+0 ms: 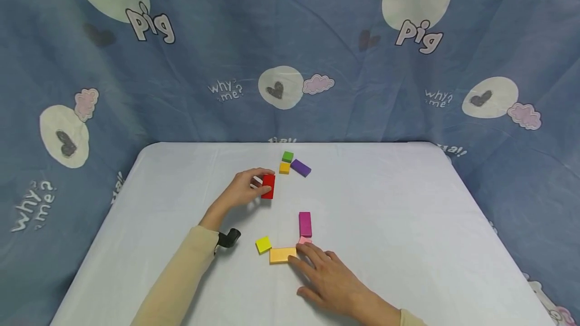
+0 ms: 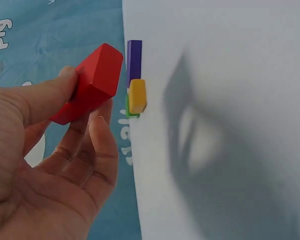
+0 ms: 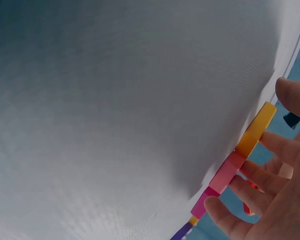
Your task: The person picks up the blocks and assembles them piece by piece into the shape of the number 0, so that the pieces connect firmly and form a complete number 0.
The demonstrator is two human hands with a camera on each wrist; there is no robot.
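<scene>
My left hand [image 1: 242, 187] pinches a red rectangular block [image 1: 269, 186] between thumb and fingers. In the left wrist view the red block [image 2: 92, 85] is held tilted, with a hand shadow on the white surface. Spread and slightly bent, the fingers of my right hand [image 1: 335, 283] lie at a light orange rectangular block [image 1: 281, 255] and a pink block [image 1: 305, 240], which the hand partly hides. From the right wrist view, fingertips are right at the sides of the orange block [image 3: 257, 130] and pink block [image 3: 227, 172]. A magenta block [image 1: 305, 224] extends beyond the pink one.
A yellow block [image 1: 263, 245] lies near the orange block's left end. Toward the far edge sit a green block [image 1: 287, 156], a small orange block [image 1: 284, 168] and a purple block [image 1: 301, 167]. A white-covered table [image 1: 399, 205] meets a blue patterned cloth [image 1: 344, 114] behind.
</scene>
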